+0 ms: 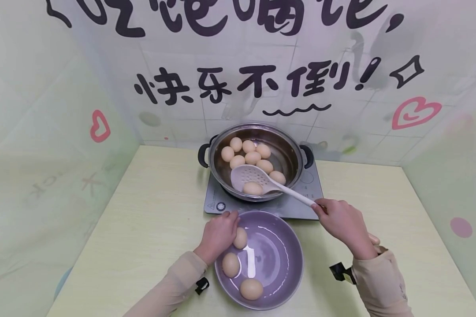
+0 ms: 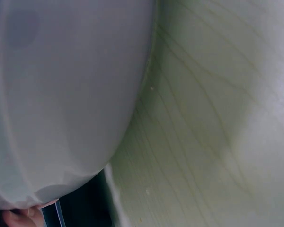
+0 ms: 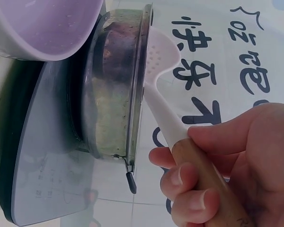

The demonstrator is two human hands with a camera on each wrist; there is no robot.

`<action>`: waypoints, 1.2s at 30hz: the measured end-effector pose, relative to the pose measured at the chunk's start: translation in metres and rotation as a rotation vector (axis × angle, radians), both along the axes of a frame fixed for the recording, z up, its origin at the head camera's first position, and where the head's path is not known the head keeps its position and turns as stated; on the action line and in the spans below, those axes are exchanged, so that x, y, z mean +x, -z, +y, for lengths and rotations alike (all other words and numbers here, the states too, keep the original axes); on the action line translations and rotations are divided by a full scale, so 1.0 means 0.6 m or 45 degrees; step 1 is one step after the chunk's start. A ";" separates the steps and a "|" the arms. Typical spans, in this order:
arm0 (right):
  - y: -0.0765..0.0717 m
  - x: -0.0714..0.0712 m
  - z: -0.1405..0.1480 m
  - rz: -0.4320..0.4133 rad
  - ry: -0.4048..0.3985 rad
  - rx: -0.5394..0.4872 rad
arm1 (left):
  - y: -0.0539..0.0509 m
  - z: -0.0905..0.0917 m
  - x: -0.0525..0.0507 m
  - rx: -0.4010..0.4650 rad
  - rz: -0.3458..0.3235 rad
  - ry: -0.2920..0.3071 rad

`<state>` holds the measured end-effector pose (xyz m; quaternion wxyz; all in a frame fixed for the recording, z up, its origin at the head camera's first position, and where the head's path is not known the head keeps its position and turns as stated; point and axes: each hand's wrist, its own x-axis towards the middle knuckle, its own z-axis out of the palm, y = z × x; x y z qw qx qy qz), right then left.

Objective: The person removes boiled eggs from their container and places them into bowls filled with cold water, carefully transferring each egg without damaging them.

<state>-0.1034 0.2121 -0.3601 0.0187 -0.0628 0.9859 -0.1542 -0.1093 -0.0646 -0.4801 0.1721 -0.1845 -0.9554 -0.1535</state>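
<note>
My right hand (image 1: 343, 224) grips the wooden handle (image 3: 201, 175) of a white slotted spoon (image 1: 246, 175). One egg (image 1: 252, 188) lies in the spoon's head, at the near rim of a steel pot (image 1: 293, 145). Several brown eggs (image 1: 253, 157) sit in the pot. In front of it is a purple bowl (image 1: 289, 259) with three eggs in it, one (image 1: 251, 289) near its front edge. My left hand (image 1: 218, 235) holds the bowl's upper left rim; the left wrist view shows the bowl's pale outer side (image 2: 75, 94) and a few fingertips (image 2: 26, 217).
Under the pot is a flat induction cooker (image 1: 230, 206) with printed controls. The pot has black side handles, one (image 1: 307, 157) at the right. Light wood-look tabletop (image 1: 154, 193) surrounds everything, and printed walls (image 1: 230, 53) stand behind and at both sides.
</note>
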 end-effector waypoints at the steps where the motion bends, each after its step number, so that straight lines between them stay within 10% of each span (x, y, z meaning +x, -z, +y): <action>1: 0.000 0.000 0.000 -0.003 -0.002 0.003 | 0.000 0.000 0.000 -0.001 0.001 0.000; 36: -0.017 -0.035 0.014 -0.289 -0.110 -0.035 | 0.001 -0.001 0.000 0.000 -0.005 -0.002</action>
